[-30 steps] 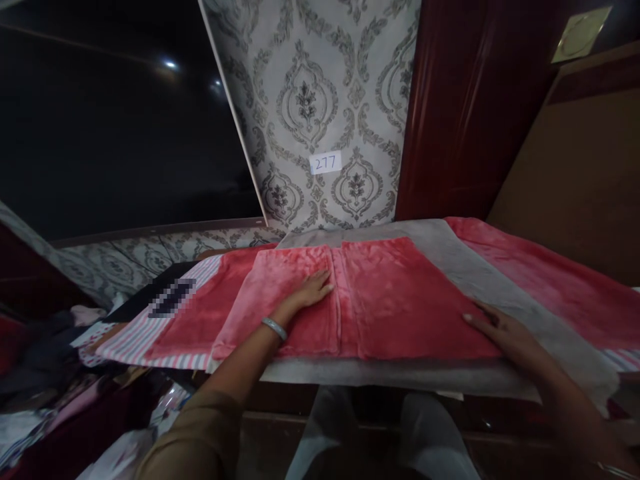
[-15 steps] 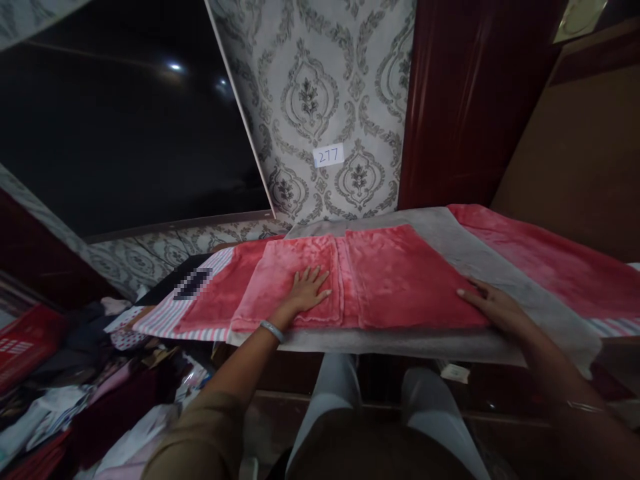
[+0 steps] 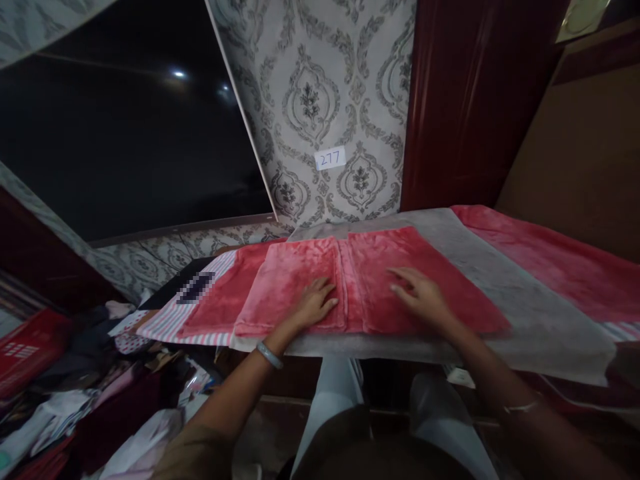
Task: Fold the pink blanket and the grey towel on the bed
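Observation:
A red plush cloth [image 3: 415,267], folded so that it shows two panels with a seam-like gap between them, lies on a wide grey cloth [image 3: 520,327]. My left hand [image 3: 316,303] rests palm down on the left panel [image 3: 280,280] close to the gap, its fingers stretched out. Over the right panel is my right hand [image 3: 423,293], slightly blurred, with fingers apart and pointing left. Neither hand grips anything. Whether the right fingertips touch the cloth I cannot tell.
Striped cloth [image 3: 165,320] extends at the left end, with a pixelated dark patch on it. More red plush [image 3: 555,260] lies at the right. A large screen [image 3: 135,133] hangs behind. Piled clothes [image 3: 125,407] and a red basket [image 3: 35,350] stand lower left.
My right hand has moved left from the cloth's right edge to over the right panel. The right edge now lies flatter and farther right. My left hand has shifted slightly, its fingers closer together.

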### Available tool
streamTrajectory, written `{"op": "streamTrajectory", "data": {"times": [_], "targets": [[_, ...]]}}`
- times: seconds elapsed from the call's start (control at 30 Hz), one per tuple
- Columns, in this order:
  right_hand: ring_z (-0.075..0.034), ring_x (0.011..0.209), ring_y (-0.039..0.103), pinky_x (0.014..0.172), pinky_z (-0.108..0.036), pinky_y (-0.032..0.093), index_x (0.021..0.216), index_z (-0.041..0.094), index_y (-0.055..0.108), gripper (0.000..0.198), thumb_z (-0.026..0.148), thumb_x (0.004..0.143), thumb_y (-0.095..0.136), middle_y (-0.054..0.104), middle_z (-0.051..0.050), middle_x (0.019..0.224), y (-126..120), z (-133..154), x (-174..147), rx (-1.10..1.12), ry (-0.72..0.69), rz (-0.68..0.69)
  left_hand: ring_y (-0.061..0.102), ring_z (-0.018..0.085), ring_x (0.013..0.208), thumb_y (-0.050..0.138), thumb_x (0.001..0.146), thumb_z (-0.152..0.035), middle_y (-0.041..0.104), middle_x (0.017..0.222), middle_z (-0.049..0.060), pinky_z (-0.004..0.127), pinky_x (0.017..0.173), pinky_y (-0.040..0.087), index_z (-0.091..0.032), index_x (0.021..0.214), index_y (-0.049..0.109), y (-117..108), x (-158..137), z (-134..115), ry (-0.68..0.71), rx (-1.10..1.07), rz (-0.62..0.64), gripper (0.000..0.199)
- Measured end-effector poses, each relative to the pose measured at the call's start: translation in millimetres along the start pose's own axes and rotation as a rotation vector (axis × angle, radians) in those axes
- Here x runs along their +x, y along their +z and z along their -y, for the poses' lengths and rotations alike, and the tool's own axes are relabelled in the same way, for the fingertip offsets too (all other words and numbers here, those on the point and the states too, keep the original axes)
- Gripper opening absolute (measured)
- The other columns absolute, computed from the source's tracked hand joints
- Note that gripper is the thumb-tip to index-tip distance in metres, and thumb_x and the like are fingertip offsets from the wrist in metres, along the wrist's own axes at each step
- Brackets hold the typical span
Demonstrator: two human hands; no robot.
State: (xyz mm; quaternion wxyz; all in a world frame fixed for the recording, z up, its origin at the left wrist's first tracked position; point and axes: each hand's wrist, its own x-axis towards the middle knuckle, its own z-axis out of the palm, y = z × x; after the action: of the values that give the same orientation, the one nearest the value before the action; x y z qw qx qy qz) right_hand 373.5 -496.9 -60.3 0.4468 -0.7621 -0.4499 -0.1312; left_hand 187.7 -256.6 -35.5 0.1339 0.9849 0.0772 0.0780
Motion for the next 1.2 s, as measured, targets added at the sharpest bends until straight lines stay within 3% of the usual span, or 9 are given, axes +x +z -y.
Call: {"op": "streamTrajectory", "data": {"times": [0.1, 0.23, 0.4, 0.57, 0.63, 0.73, 0.87, 1.03, 1.2], "targets": [[-0.027, 0.114, 0.066, 0.102, -0.047, 0.052, 0.118, 0.02, 0.072, 0.038, 0.029, 0.087, 0.051, 0.072, -0.012, 0.12, 45, 18, 5, 0.042, -0.083, 0.18, 0.057, 0.029, 0.123, 0.052, 0.095, -0.032, 0.063, 0.129, 0.016, 0.048, 0.109, 0.043, -0.013, 0.124, 0.066, 3, -6, -6, 0.032, -0.03, -0.128, 0.037], [-0.026, 0.126, 0.06, 0.111, -0.05, 0.045, 0.127, 0.02, 0.068, 0.045, 0.017, 0.087, 0.046, 0.066, -0.013, 0.133, 85, 23, 9, 0.036, -0.172, 0.297, 0.058, 0.028, 0.117, 0.055, 0.092, -0.026, 0.065, 0.124, 0.015, 0.047, 0.105, 0.047, -0.014, 0.124, 0.066, 8, -16, -14, 0.056, -0.065, -0.181, 0.036], [-0.026, 0.139, 0.048, 0.117, -0.052, 0.037, 0.141, 0.013, 0.056, 0.053, 0.017, 0.09, 0.042, 0.054, -0.017, 0.147, 104, 32, 17, -0.012, -0.206, 0.362, 0.053, 0.032, 0.13, 0.055, 0.091, -0.024, 0.059, 0.14, 0.017, 0.053, 0.111, 0.042, -0.015, 0.136, 0.061, 18, -27, -31, 0.091, -0.098, -0.123, 0.046], [-0.025, 0.14, 0.047, 0.119, -0.05, 0.035, 0.142, 0.014, 0.057, 0.053, 0.018, 0.092, 0.042, 0.052, -0.015, 0.149, 110, 40, 8, -0.044, -0.173, 0.472, 0.063, 0.025, 0.119, 0.051, 0.094, -0.029, 0.071, 0.125, 0.011, 0.045, 0.107, 0.048, -0.022, 0.12, 0.071, 2, -43, -14, 0.151, -0.275, -0.179, 0.034], [-0.025, 0.139, 0.048, 0.119, -0.05, 0.034, 0.142, 0.016, 0.057, 0.054, 0.017, 0.09, 0.043, 0.052, -0.013, 0.149, 111, 40, 1, -0.075, -0.169, 0.454, 0.063, 0.025, 0.12, 0.05, 0.094, -0.033, 0.072, 0.123, 0.01, 0.046, 0.11, 0.046, -0.022, 0.118, 0.072, -17, -50, 16, 0.032, -0.263, -0.294, 0.034], [-0.025, 0.139, 0.047, 0.118, -0.05, 0.034, 0.145, 0.015, 0.055, 0.059, 0.015, 0.088, 0.041, 0.051, -0.013, 0.15, 111, 40, -4, -0.114, -0.191, 0.445, 0.056, 0.033, 0.131, 0.059, 0.084, -0.038, 0.067, 0.133, 0.016, 0.051, 0.116, 0.039, -0.015, 0.119, 0.071, -48, -59, 72, -0.294, -0.151, -0.431, 0.043], [-0.026, 0.141, 0.045, 0.119, -0.051, 0.034, 0.146, 0.015, 0.053, 0.061, 0.015, 0.086, 0.041, 0.05, -0.014, 0.151, 107, 42, -5, -0.113, -0.201, 0.474, 0.058, 0.037, 0.129, 0.063, 0.075, -0.044, 0.062, 0.138, 0.023, 0.049, 0.113, 0.042, -0.007, 0.122, 0.067, -69, -75, 124, -0.665, -0.273, -0.347, 0.06], [-0.025, 0.14, 0.047, 0.117, -0.051, 0.036, 0.146, 0.016, 0.054, 0.062, 0.014, 0.086, 0.04, 0.052, -0.012, 0.15, 108, 41, -6, -0.128, -0.217, 0.445, 0.062, 0.038, 0.123, 0.069, 0.065, -0.064, 0.065, 0.133, 0.021, 0.045, 0.107, 0.049, -0.009, 0.12, 0.068, -70, -92, 136, -0.741, -0.524, -0.37, 0.078], [-0.025, 0.14, 0.047, 0.117, -0.049, 0.038, 0.145, 0.014, 0.054, 0.062, 0.014, 0.086, 0.039, 0.051, -0.013, 0.15, 107, 43, -5, -0.16, -0.207, 0.464, 0.064, 0.037, 0.118, 0.077, 0.055, -0.069, 0.072, 0.122, 0.018, 0.044, 0.104, 0.05, -0.013, 0.106, 0.073, -71, -96, 142, -0.795, -0.613, -0.363, 0.075]]}}
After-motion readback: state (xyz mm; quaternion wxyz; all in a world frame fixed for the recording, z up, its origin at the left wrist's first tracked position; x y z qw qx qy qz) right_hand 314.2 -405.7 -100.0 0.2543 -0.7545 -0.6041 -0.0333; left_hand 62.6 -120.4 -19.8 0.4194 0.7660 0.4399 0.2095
